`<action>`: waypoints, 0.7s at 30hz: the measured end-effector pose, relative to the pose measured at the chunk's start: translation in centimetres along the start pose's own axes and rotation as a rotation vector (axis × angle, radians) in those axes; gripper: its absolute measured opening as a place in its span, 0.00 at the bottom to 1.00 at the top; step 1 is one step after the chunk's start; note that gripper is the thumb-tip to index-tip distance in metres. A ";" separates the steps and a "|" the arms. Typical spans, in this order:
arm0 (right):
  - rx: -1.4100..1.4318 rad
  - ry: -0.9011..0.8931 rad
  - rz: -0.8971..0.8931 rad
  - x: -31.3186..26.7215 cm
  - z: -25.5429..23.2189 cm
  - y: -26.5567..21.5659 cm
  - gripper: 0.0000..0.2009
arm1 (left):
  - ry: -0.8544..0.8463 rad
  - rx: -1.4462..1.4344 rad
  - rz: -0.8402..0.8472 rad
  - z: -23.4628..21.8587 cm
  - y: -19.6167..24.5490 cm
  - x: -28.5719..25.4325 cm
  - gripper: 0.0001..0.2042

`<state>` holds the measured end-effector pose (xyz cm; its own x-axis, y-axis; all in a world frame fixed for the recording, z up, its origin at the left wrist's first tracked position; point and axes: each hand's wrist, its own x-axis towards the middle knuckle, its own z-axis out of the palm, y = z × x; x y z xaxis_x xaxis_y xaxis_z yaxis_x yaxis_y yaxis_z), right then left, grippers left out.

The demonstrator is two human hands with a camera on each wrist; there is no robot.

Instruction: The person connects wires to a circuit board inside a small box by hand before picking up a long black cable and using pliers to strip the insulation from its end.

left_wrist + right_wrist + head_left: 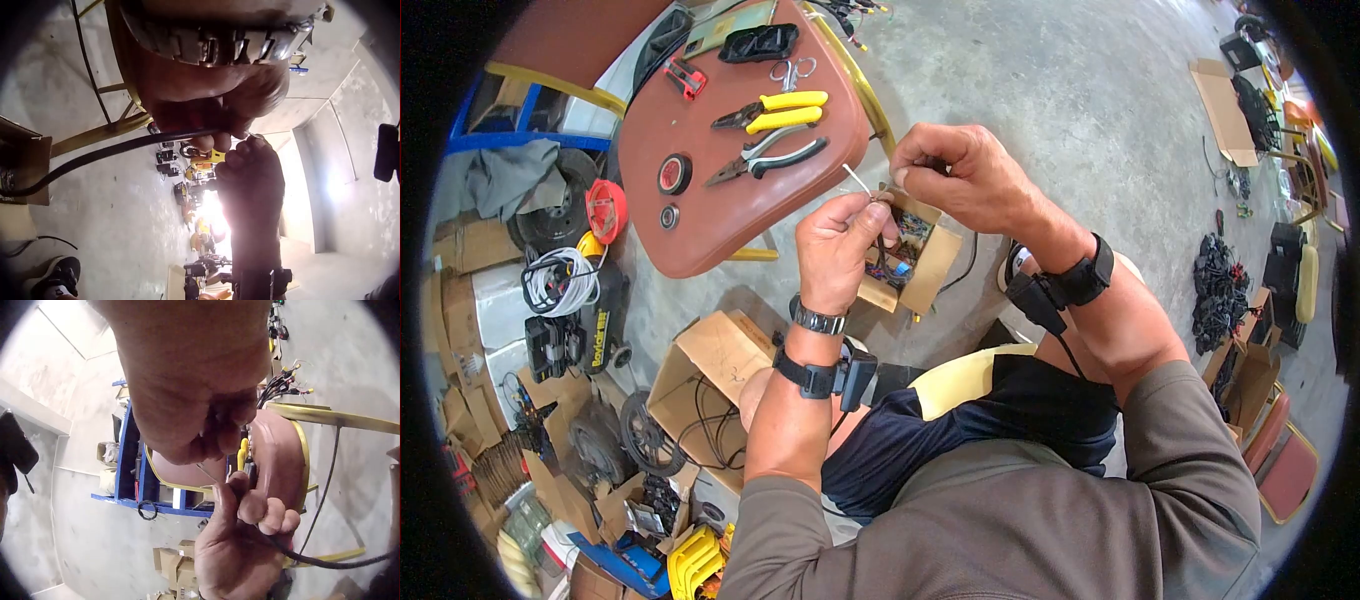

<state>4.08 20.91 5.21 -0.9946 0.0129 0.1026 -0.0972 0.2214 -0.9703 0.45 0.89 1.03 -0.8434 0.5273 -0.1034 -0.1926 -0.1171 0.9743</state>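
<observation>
My left hand (832, 250) pinches a black cable (119, 147) near its end, between thumb and fingertips. A thin white wire (857, 180) sticks out past the fingers toward the chair seat. The rest of the cable droops from the left hand toward the floor. My right hand (970, 180) is raised just right of the left, its thumb and fingers curled in together, and no object shows in its grasp. In the right wrist view the bare tip of the thin wire (206, 472) lies just below the curled right fingers.
A brown chair seat (740, 225) bears yellow-handled pliers (785, 110), grey-and-black pliers (770, 160), scissors (792, 74), a red tool (686, 78) and a tape roll (674, 174). An open carton (935, 265) stands below the hands. Another carton (710, 355) with black cables is by the knee.
</observation>
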 end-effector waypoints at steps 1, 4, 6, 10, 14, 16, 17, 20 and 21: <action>-0.011 -0.005 -0.015 0.0 0.0 -0.1 0.02 | -0.014 0.002 -0.009 0.0 0.1 0.0 0.10; -0.034 -0.017 -0.064 0.0 0.0 -0.1 0.01 | -0.050 0.019 -0.046 0.1 0.5 0.1 0.10; -0.033 -0.021 -0.099 0.0 0.1 0.2 0.01 | -0.061 0.043 -0.085 0.0 0.5 0.1 0.10; -0.074 -0.030 -0.123 0.1 0.2 0.5 0.01 | -0.024 0.037 -0.118 0.0 0.1 0.3 0.08; -0.141 -0.038 -0.139 0.3 0.0 0.8 0.02 | 0.006 0.031 -0.133 -0.2 0.1 0.4 0.06; -0.166 -0.043 -0.160 0.4 -0.1 1.0 0.03 | -0.001 0.067 -0.151 -0.4 0.2 0.3 0.05; -0.183 -0.048 -0.165 0.4 -0.2 1.0 0.03 | -0.005 0.093 -0.161 -0.5 0.3 0.3 0.05; -0.181 -0.080 -0.109 0.4 -0.4 0.4 0.03 | 0.003 0.146 -0.158 -0.4 0.3 0.3 0.06; -0.172 -0.093 -0.078 0.4 -0.4 0.3 0.03 | 0.008 0.159 -0.152 -0.3 0.3 0.2 0.06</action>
<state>3.66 21.38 5.08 -0.9841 -0.0995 0.1471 -0.1743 0.3816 -0.9077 0.02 0.71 1.20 -0.8150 0.5219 -0.2520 -0.2363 0.0979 0.9667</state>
